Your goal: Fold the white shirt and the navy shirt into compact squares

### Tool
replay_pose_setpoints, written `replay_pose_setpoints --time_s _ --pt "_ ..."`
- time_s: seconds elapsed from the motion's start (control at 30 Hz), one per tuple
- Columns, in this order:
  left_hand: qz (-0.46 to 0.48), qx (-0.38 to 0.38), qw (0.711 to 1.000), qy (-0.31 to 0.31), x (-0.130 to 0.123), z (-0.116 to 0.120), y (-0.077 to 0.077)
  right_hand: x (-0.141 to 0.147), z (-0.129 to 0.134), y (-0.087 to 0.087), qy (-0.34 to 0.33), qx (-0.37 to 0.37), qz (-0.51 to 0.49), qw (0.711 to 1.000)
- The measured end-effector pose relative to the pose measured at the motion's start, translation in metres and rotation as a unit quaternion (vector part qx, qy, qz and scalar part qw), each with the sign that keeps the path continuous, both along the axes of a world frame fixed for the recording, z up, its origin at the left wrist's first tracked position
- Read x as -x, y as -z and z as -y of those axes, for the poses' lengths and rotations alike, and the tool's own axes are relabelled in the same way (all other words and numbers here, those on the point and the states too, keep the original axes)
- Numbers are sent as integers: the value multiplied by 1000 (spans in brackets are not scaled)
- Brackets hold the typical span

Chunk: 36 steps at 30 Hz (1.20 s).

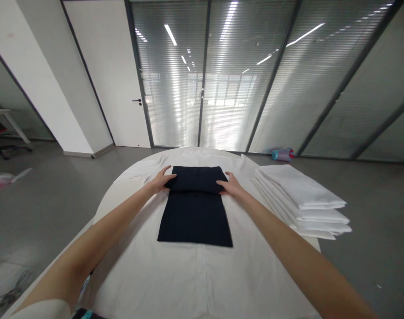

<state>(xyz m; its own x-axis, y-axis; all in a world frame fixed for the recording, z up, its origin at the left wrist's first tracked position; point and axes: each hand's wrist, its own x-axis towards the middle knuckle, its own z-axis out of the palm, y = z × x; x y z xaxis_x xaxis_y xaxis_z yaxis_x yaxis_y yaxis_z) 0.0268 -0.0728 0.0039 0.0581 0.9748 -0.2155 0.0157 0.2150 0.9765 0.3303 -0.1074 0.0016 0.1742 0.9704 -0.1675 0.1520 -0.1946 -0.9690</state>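
A dark navy folded cloth point(195, 217) lies flat on the white-covered round table point(195, 279), its upper part doubled over into a thick fold point(197, 179). My left hand point(161, 180) rests on the left end of that fold, fingers apart. My right hand point(231, 186) lies on the fold's right end in the same flat way. Neither hand visibly pinches the cloth. To the right of my right hand sits a stack of folded white cloths point(298, 204), not touched by either hand.
Loose white fabric point(134, 173) lies at the table's far left. The table edge curves away to a grey floor on both sides. A blue-and-red striped object point(282, 154) stands on the floor by a glass wall, and a pink plastic bag point(1, 180) lies at the left.
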Motion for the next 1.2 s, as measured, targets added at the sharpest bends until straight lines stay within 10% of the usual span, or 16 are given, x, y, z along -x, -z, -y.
replay_pose_setpoints --time_s 0.27,0.47,0.7,0.9,1.03,1.2 --pt "62 -5 998 18 10 -4 4 -2 -4 17 -41 -30 -81 995" --pt "43 -97 989 107 5 2 10 -3 -10 27 -16 -132 62 989" --pt "27 -99 993 51 -7 0 22 4 -1 25 5 -190 343 920" --pt "-63 -136 988 25 -8 -4 16 20 -2 -9 6 -255 518 816" --pt "-289 -305 906 -50 -21 -17 -1 42 -30 -28 -103 -287 562 769" --pt "-412 -374 827 81 -45 -33 5 65 -58 -11 -154 -237 580 765"
